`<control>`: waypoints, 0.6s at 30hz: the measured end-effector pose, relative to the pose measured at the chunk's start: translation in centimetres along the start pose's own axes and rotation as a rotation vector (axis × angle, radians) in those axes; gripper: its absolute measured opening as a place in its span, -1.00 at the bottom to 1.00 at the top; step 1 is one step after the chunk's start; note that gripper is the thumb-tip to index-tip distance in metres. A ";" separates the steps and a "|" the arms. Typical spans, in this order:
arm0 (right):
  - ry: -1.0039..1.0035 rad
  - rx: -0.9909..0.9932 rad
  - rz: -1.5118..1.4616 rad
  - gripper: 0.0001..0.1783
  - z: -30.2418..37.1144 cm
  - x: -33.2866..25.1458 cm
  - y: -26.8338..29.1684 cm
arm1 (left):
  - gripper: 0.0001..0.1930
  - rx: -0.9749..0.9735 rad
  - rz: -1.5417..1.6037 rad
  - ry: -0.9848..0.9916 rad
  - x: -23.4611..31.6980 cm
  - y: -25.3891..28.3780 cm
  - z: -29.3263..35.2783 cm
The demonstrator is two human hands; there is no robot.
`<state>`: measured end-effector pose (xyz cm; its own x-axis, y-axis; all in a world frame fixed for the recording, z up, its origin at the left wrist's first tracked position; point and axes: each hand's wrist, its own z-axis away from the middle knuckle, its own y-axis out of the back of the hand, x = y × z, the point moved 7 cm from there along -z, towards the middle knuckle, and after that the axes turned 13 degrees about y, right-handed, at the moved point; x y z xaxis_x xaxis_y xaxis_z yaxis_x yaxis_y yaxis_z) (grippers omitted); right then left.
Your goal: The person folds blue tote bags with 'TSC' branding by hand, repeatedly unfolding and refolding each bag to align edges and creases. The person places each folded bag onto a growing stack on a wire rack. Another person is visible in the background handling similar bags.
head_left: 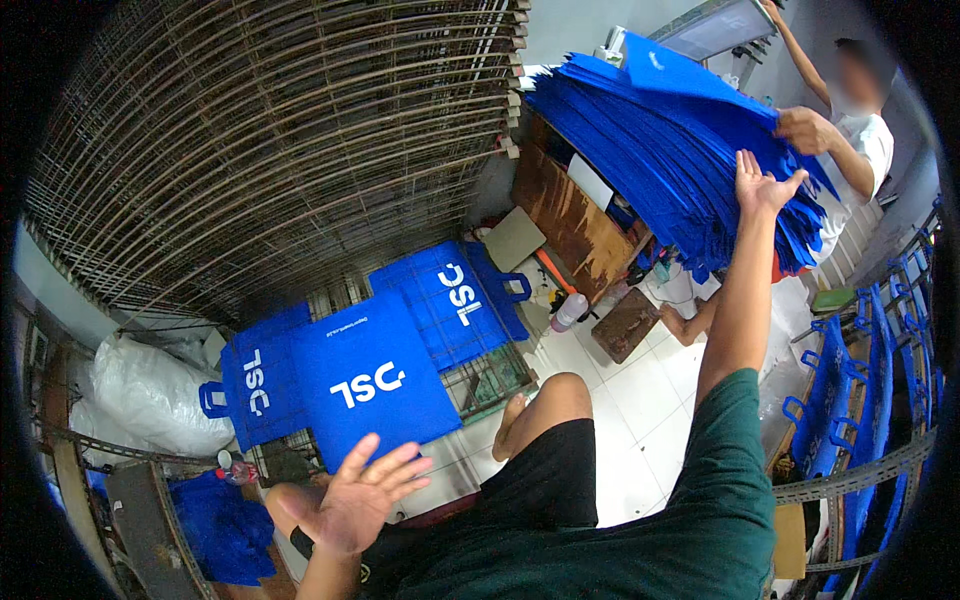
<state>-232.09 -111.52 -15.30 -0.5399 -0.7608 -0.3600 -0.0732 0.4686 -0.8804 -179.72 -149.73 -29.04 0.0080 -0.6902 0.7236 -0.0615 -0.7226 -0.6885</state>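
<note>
Dark green short-sleeved shirt (700, 490), black shorts (550, 475)

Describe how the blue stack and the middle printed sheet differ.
The stack is thick, with many fanned layers; the sheet lies flat.
The sheet shows large white print; the stack shows none that large.
The stack is near the right hand, the sheet near the left hand.
Both are blue.

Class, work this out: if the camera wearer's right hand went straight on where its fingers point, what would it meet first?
The right hand would probably meet the stack of blue sheets first, though the gap in depth is unclear.
</note>
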 end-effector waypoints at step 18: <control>0.568 -0.671 0.727 -0.38 11.9 -3.5 -18.0 | -0.48 0.783 -0.235 0.117 -2.3 14.8 8.6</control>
<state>-218.87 -122.68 -1.84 -0.9267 0.0219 -0.3753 0.0705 0.9907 -0.1162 -172.06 -159.19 -41.28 -0.1731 -0.5401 0.8236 0.6423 -0.6958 -0.3213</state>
